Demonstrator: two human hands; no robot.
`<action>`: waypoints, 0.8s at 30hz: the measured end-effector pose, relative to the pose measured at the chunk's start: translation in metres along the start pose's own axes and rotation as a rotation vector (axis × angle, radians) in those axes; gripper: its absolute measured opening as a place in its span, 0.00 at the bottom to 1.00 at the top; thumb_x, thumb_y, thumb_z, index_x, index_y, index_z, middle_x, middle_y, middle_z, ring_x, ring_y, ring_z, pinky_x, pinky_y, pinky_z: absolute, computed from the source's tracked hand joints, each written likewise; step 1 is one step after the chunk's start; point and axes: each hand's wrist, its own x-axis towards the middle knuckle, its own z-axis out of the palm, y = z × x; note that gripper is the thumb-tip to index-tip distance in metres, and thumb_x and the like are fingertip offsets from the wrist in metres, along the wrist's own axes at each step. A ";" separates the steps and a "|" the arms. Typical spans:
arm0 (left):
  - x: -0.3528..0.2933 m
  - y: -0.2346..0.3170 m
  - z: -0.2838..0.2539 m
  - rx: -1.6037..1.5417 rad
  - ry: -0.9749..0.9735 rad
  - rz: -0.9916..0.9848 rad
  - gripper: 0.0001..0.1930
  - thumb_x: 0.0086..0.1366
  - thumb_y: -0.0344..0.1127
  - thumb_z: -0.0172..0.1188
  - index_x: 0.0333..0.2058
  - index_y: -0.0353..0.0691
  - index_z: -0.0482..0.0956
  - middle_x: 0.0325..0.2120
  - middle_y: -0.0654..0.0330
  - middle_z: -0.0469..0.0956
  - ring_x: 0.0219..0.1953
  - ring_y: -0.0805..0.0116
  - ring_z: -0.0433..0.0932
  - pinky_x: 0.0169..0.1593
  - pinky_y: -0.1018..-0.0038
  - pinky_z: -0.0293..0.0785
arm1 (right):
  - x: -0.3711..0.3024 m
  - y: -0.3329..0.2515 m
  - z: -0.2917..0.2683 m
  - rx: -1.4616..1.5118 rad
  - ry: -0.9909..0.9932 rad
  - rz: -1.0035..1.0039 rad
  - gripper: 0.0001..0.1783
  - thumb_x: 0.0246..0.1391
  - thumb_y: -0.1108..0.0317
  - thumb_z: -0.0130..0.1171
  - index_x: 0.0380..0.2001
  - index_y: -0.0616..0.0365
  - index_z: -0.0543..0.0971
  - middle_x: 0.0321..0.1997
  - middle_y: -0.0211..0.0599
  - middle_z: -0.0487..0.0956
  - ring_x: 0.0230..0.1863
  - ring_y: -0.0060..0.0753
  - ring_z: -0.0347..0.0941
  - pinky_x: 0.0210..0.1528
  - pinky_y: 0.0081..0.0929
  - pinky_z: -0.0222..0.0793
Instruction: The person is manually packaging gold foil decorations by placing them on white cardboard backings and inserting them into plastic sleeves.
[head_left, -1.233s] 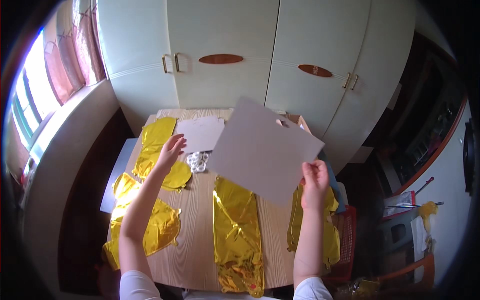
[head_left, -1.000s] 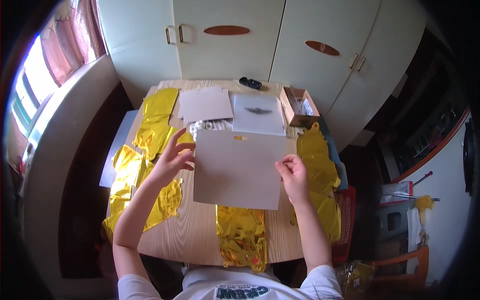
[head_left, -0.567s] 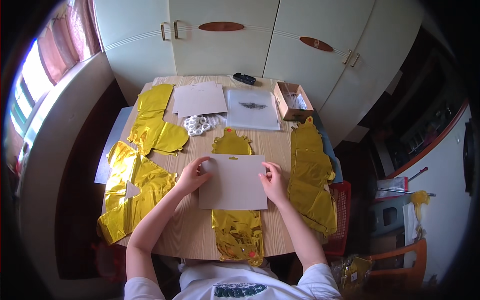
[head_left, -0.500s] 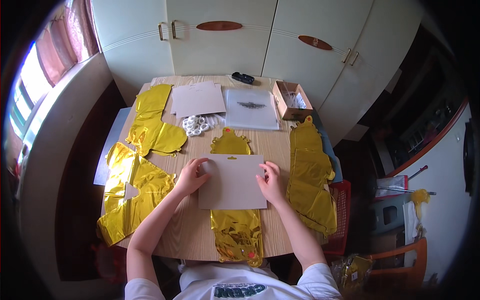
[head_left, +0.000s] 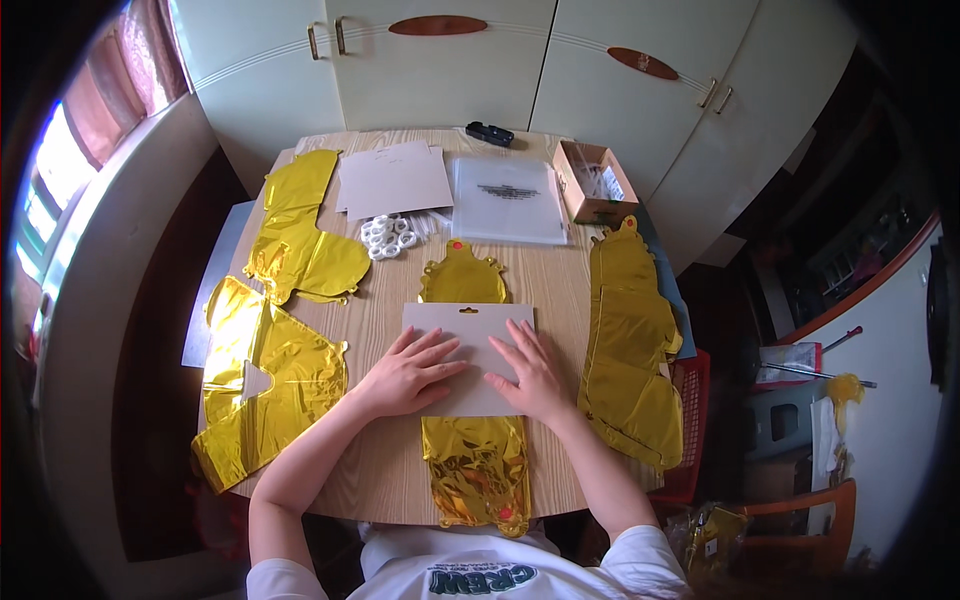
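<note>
A pale cardboard sheet [head_left: 470,390] with a hang hole near its far edge lies across the middle of a gold foil balloon [head_left: 463,275]. The balloon sticks out beyond the card at the far and near ends; its middle is covered. My left hand [head_left: 410,374] rests on the card's left part with its fingers spread. On the right part lies my right hand [head_left: 527,372], also flat with fingers apart. Neither hand grips anything.
More gold foil balloons lie at the left [head_left: 280,370] and right [head_left: 630,340] of the wooden table [head_left: 380,460]. Farther back are stacked cards [head_left: 395,180], white ribbon rolls [head_left: 387,236], clear plastic bags [head_left: 508,215], a cardboard box [head_left: 600,210] and a black object [head_left: 490,134].
Both hands have moved inward from the card's side edges and now lie flat on top of it. The card stays over the balloon's middle. The view has shifted slightly.
</note>
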 end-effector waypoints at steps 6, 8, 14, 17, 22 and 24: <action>0.000 0.003 -0.002 -0.027 -0.012 -0.016 0.22 0.63 0.49 0.57 0.56 0.58 0.76 0.62 0.59 0.67 0.67 0.51 0.60 0.68 0.44 0.48 | 0.000 -0.006 -0.005 -0.190 -0.112 -0.026 0.33 0.57 0.40 0.52 0.62 0.42 0.71 0.70 0.42 0.62 0.72 0.49 0.52 0.70 0.55 0.47; 0.000 0.003 -0.002 -0.024 -0.010 -0.014 0.22 0.63 0.49 0.58 0.56 0.59 0.76 0.62 0.59 0.67 0.67 0.52 0.60 0.68 0.44 0.48 | -0.001 -0.006 -0.005 -0.187 -0.125 -0.025 0.33 0.57 0.39 0.52 0.62 0.41 0.71 0.70 0.42 0.62 0.72 0.49 0.52 0.70 0.55 0.46; 0.000 0.005 -0.005 -0.020 -0.004 -0.004 0.22 0.62 0.50 0.58 0.56 0.62 0.76 0.61 0.58 0.68 0.66 0.51 0.61 0.68 0.44 0.48 | -0.001 -0.007 -0.006 -0.190 -0.147 -0.023 0.33 0.57 0.40 0.53 0.62 0.41 0.70 0.70 0.42 0.61 0.73 0.49 0.51 0.71 0.54 0.45; -0.001 0.005 -0.005 -0.024 -0.001 -0.005 0.22 0.62 0.50 0.58 0.55 0.63 0.76 0.61 0.58 0.68 0.66 0.51 0.61 0.68 0.45 0.48 | -0.002 -0.008 -0.006 -0.192 -0.142 -0.026 0.34 0.56 0.40 0.54 0.62 0.42 0.70 0.71 0.43 0.60 0.73 0.49 0.51 0.71 0.54 0.44; 0.000 0.005 -0.004 -0.030 -0.010 -0.008 0.22 0.61 0.50 0.59 0.55 0.64 0.77 0.61 0.58 0.67 0.66 0.51 0.61 0.68 0.45 0.48 | -0.003 -0.007 -0.005 -0.187 -0.174 -0.012 0.36 0.57 0.39 0.53 0.64 0.43 0.68 0.72 0.44 0.57 0.74 0.49 0.48 0.71 0.56 0.42; -0.001 0.005 -0.005 -0.036 -0.021 -0.017 0.22 0.60 0.50 0.61 0.55 0.65 0.77 0.62 0.59 0.67 0.67 0.50 0.60 0.68 0.45 0.47 | -0.003 -0.008 -0.005 -0.206 -0.157 -0.023 0.35 0.56 0.39 0.54 0.63 0.43 0.68 0.71 0.43 0.59 0.73 0.47 0.49 0.71 0.56 0.42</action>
